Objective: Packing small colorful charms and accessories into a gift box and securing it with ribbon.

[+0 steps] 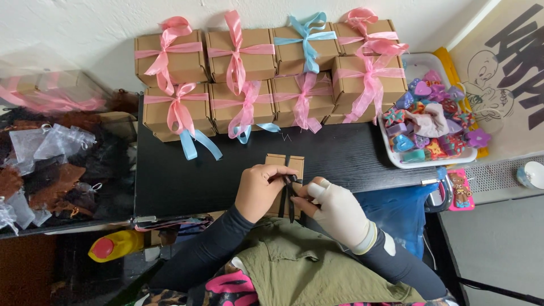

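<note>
Black ribbon [290, 195], thin and dark, runs across a small brown cardboard box [285, 170] that sits on the black tabletop [187, 175] close to the person's chest. The bare left hand [262, 191] rests on the box's left side, its fingers closed and pinching the ribbon. The right hand [334, 209], in a pale cream glove, meets it from the right — fingertips also pinched shut on the same ribbon, so both hands hold it over the middle of the box.

Farther back, eight matching brown cardboard boxes [266, 79] stand in two rows against the white wall, touching one another. Most are tied with pink satin bows [175, 107]; one in the back row carries a light blue bow [307, 37], and loose blue ribbon tails hang from the front row.

To the right lies a white tray [396, 160] heaped with colourful shaped pieces — hearts, stars, flowers. Off the left edge of the table are sheer white pouches [51, 141].
</note>
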